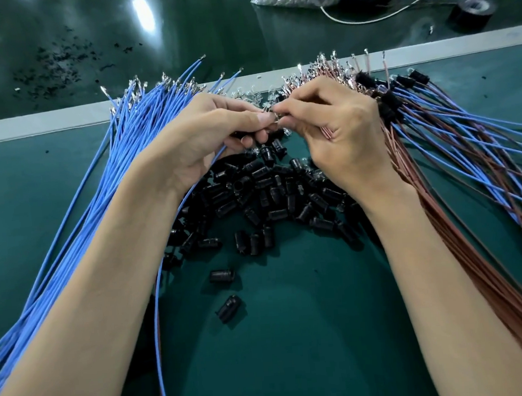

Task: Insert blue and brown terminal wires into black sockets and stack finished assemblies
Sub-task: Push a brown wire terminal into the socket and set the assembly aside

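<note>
the blue wire [158, 344] runs up into the left hand [215, 130], pinched in its curled fingers just above the pile of black sockets [268, 191], while the right hand [331, 121] pinches a glinting terminal [274, 116] against it. pushed in tilted, the terminal could bend or slip into the pile. the fingers hide any socket held and how far anything is seated.

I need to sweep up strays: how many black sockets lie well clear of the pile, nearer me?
2: one socket just below the pile, and a second socket nearer you still. Others may be hidden.
</note>
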Tool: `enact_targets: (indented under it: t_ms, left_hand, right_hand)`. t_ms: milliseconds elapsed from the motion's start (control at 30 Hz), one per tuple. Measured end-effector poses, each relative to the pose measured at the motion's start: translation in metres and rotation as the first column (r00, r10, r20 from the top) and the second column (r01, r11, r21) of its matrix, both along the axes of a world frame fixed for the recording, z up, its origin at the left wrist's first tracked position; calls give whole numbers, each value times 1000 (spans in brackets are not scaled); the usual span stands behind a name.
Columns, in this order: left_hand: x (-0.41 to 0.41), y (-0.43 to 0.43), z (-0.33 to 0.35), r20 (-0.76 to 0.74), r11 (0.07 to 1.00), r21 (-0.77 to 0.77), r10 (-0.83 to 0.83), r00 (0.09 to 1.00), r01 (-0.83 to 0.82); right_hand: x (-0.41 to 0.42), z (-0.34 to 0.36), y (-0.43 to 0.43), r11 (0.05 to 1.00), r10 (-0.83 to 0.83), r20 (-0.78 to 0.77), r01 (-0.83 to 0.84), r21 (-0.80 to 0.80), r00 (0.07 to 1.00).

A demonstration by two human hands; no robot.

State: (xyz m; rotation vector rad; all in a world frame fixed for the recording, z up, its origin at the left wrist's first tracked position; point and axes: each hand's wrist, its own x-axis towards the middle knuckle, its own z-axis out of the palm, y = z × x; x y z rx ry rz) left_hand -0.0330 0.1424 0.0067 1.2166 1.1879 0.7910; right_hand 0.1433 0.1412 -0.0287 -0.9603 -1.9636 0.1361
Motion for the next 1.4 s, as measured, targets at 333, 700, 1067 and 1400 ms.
enact_targets:
  t_ms: [333, 700, 1067, 1400]
  left_hand:
    - [0, 0, 1, 46, 1000, -14, -4, 999, 5]
    - [2, -3, 3, 36, 998, 56, -22, 999, 20]
    - [14, -6, 1, 65, 985, 141, 95, 993, -104]
    - [21, -7, -1, -44, 993, 83, 86, 995, -83]
  right_hand:
    - [-2, 2, -2, 1000, -10, -64, 12, 27, 998]
    - [0, 4, -3, 1000, -14, -53, 15, 15, 999]
    - [-2, 6, -5, 991, -109, -216, 88, -104, 970]
    - [-1, 5, -3, 997, -60, -200, 47, -69, 978]
